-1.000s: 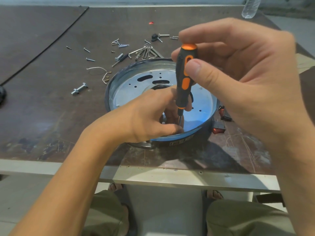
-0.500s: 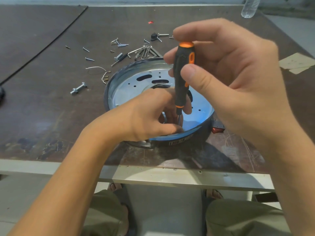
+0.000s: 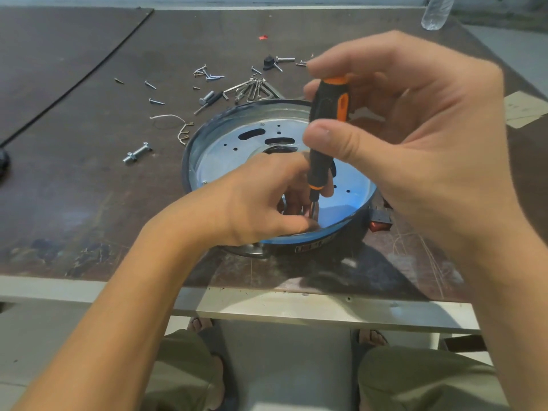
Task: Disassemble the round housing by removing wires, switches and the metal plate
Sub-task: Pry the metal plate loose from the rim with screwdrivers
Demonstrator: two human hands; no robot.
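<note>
So the round housing sat open side up near the front edge of the dark, scuffed table, with the shiny metal plate lying flat inside it, slots and little holes all showing. The right hand was up above the housing, grasping the black and orange screwdriver by its handle, thumb on the near side and fingers wrapped over the top, tool pretty much upright with the shaft pointing down into the near part of the housing. The left hand reached in over the near rim, fingers curled down around where the shaft met the plate. Honestly couldn't tell if it was pinching the shaft, a screw, or just resting there, since the fingers hid the tip. A red switch poked out at the housing's right side, just beside the wall. Behind the housing was a bunch of hex keys, loose screws scattered around, a fat bolt off to the left, and a bit of pale wire between the bolt and the screws. A clear plastic bottle stood at the far right corner, and a black cable ran diagonally across the left side of the table.
</note>
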